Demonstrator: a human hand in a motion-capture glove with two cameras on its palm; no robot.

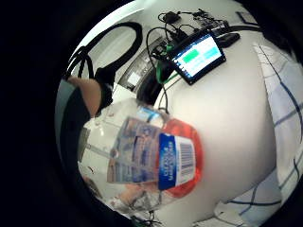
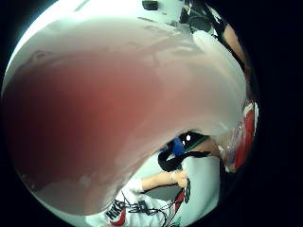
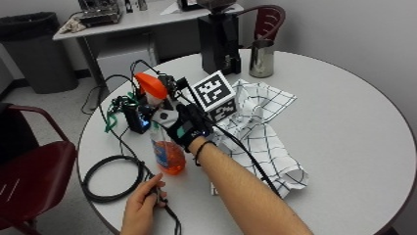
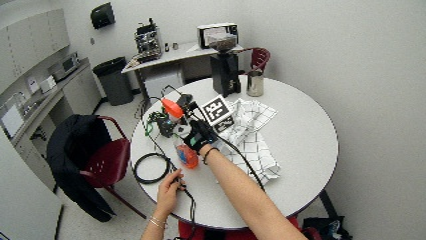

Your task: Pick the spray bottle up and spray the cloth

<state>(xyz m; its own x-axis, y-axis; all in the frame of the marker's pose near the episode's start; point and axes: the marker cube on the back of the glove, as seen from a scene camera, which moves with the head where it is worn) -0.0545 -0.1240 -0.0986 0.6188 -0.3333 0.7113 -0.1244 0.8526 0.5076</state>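
- One gloved right hand was what we saw at the centre, its fingers curled round the neck of the spray bottle, just under the orange trigger head.
- We found the bottle upright, its base with the orange liquid at or just over the round white table; whether it touched, we could not tell.
- From the little finger side palm view we read a blue and white label with a barcode on the bottle, close to the palm.
- We noted the checked cloth, white with dark lines, lying rumpled on the table just beside the gloved hand, apart from the bottle.
- We saw the bare left hand resting near the table edge, touching a black cable coiled beside it.
- Farther off, we made out a small lit screen, a steel cup and a black machine at the far side.
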